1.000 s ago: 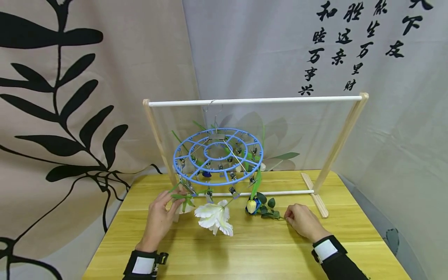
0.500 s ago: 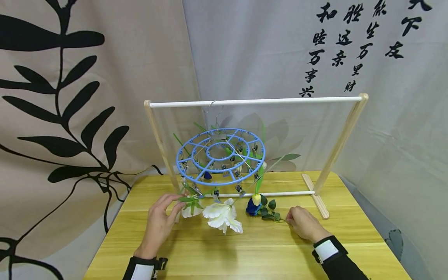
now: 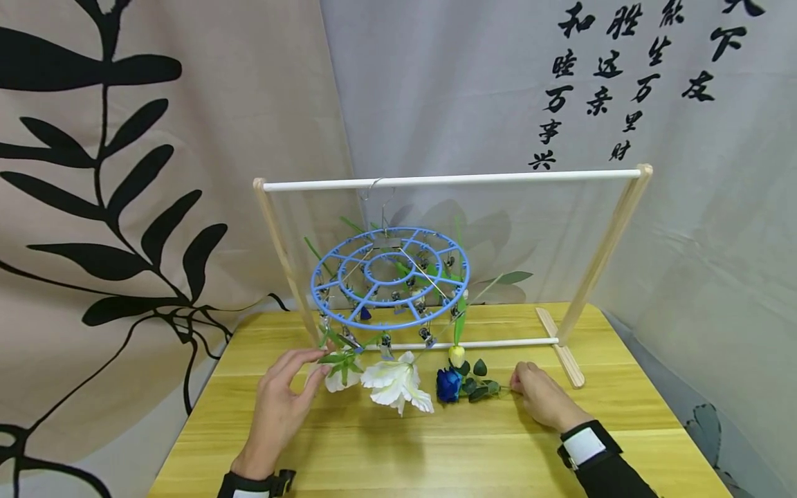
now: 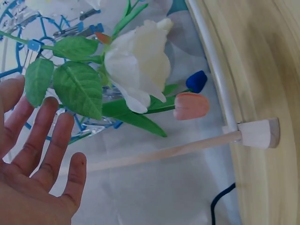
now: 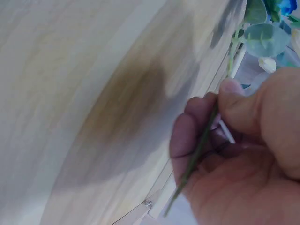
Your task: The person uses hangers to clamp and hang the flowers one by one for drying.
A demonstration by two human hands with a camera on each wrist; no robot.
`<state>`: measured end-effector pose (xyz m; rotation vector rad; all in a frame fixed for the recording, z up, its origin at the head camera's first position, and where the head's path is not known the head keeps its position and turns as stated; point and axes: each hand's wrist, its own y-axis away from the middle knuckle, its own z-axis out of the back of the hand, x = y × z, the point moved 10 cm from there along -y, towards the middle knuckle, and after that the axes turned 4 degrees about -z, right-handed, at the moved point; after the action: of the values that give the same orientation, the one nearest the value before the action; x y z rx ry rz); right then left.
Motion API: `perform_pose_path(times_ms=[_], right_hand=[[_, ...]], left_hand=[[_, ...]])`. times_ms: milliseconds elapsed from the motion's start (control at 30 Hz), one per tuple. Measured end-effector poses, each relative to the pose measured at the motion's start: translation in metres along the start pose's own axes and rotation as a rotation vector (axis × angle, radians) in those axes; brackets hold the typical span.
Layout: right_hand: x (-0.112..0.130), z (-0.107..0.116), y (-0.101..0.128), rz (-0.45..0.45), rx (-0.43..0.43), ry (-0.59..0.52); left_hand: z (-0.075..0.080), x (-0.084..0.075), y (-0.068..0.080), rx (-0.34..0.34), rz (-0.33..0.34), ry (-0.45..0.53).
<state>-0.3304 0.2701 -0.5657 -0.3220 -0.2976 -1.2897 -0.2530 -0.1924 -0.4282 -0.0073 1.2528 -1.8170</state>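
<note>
A blue round clip hanger (image 3: 390, 277) hangs from the white rod (image 3: 448, 180) of a wooden rack. Clipped under it are a white rose (image 3: 341, 377), a white lily (image 3: 396, 386) and a yellow tulip bud (image 3: 456, 355). My left hand (image 3: 283, 395) is open, its straight fingertips at the rose's green leaves (image 4: 75, 86); the white rose (image 4: 138, 65) and a pink tulip (image 4: 190, 105) hang just beyond. My right hand (image 3: 530, 393) pinches the thin green stem (image 5: 201, 140) of a blue rose (image 3: 447, 384) between thumb and fingers. The blue rose lies on the table.
The rack's lower crossbar (image 3: 498, 342) and right wooden foot (image 3: 563, 356) lie on the yellow wooden table (image 3: 436, 449) just behind my hands. Patterned curtains hang close behind the rack. The rack's left foot (image 4: 258, 132) stands near my left hand.
The blue rose has come away from the yellow bud and moved toward me onto the table. The hanger has swung slightly right. My left fingers have straightened at the leaves.
</note>
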Motion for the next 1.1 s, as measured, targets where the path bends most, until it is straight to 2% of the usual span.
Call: perform_pose_path(times_ms=[200,300,500,633,800,967,1100], right_hand=[[0.005,0.004,0.001,0.044,-0.010,-0.080],[0.008,0.006,0.003,0.080,-0.015,-0.127],[0.019,0.011,0.010,0.185,-0.022,-0.160],[0.030,0.016,0.016,0.257,-0.028,-0.177],[0.045,0.024,0.023,0.303,-0.011,-0.202],[0.071,0.037,0.029,0.370,-0.014,-0.226],[0.097,0.050,0.034,0.420,-0.030,-0.200]], left_hand=[[0.009,-0.016,-0.004,-0.047,-0.060,0.038],[0.012,-0.027,-0.007,-0.050,-0.078,0.046],[0.011,-0.058,-0.011,-0.037,-0.179,0.063],[0.003,-0.079,-0.010,-0.015,-0.251,0.093],[-0.011,-0.105,-0.005,0.024,-0.340,0.146],[-0.030,-0.133,0.001,0.098,-0.407,0.199],[-0.047,-0.154,0.005,0.157,-0.457,0.212]])
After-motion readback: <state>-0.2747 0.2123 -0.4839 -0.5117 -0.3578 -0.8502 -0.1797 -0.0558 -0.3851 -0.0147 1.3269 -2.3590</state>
